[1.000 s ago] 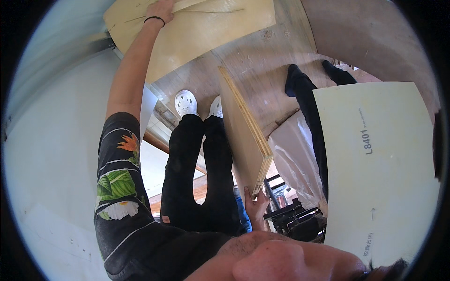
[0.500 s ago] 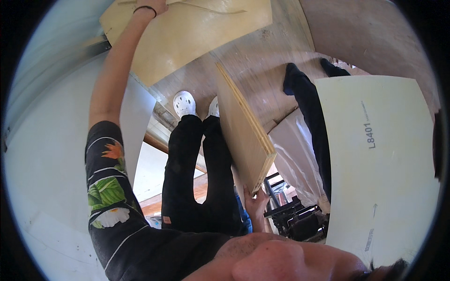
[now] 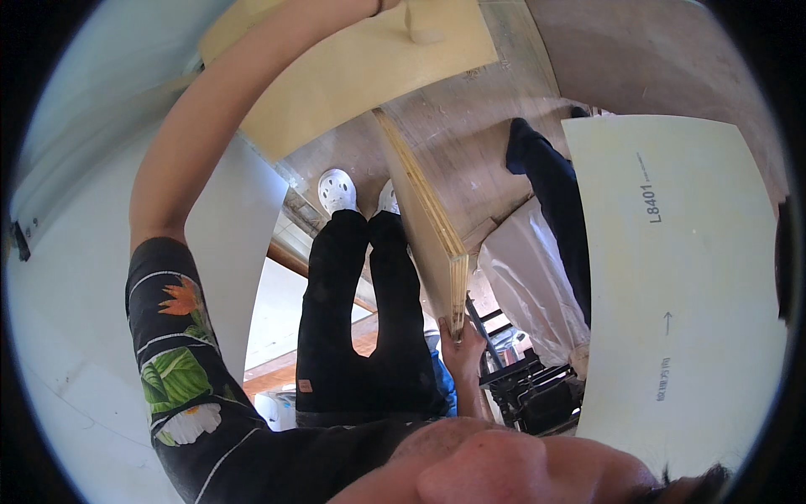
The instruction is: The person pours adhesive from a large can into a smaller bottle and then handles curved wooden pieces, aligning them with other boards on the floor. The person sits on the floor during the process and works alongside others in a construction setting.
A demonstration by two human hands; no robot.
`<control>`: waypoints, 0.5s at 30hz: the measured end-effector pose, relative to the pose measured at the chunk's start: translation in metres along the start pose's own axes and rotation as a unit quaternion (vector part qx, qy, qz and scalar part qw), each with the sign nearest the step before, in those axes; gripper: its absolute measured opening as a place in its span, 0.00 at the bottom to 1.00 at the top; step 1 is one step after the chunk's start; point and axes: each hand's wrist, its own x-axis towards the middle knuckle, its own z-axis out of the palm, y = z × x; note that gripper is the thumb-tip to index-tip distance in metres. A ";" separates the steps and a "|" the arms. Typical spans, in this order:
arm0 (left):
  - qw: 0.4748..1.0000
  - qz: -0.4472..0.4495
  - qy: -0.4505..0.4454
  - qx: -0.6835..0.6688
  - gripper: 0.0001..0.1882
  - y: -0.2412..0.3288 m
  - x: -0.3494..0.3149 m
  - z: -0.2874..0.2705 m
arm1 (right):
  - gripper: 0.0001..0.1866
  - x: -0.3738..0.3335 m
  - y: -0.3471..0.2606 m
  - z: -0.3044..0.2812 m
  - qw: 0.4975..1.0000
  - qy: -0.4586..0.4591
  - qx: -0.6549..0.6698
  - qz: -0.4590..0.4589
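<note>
My right hand [image 3: 463,344] grips the lower near end of the plywood boards [image 3: 432,235], which stand on edge beside my right leg. Their layered edges face up, pressed together. My left arm stretches up across the picture over a pale yellow flat panel [image 3: 336,92]. Only a sliver of my left hand [image 3: 389,4] shows past a dark wristband at the top edge. Its fingers are cut off there, so what it holds cannot be seen. Close by it, a small pale shape [image 3: 424,23] lies over the panel.
A large pale printed board [image 3: 672,277] stands at the right. Beside it are another person's dark-clothed leg [image 3: 550,202], clear plastic sheeting [image 3: 533,269] and black metal equipment [image 3: 537,395]. A big white panel [image 3: 75,336] fills the left. Wooden flooring [image 3: 445,109] lies beyond my shoes.
My left hand has swung right and up, mostly out of the picture. The thin strip by it has left view. The upright boards' near end has shifted left with my right hand.
</note>
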 end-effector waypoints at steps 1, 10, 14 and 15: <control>1.000 0.011 0.014 -0.002 0.08 -0.003 -0.006 0.000 | 0.26 0.002 0.000 -0.001 1.000 -0.007 -0.007 0.009; 0.995 0.019 -0.062 0.071 0.10 -0.012 0.015 0.042 | 0.30 -0.011 -0.047 -0.065 0.992 0.016 -0.055 -0.114; 0.993 -0.027 -0.089 0.070 0.12 -0.005 0.037 0.047 | 0.25 0.000 -0.083 -0.080 0.984 0.056 -0.052 -0.158; 0.993 -0.025 -0.093 0.064 0.12 -0.001 0.043 0.048 | 0.24 0.005 -0.092 -0.079 0.984 0.058 -0.054 -0.158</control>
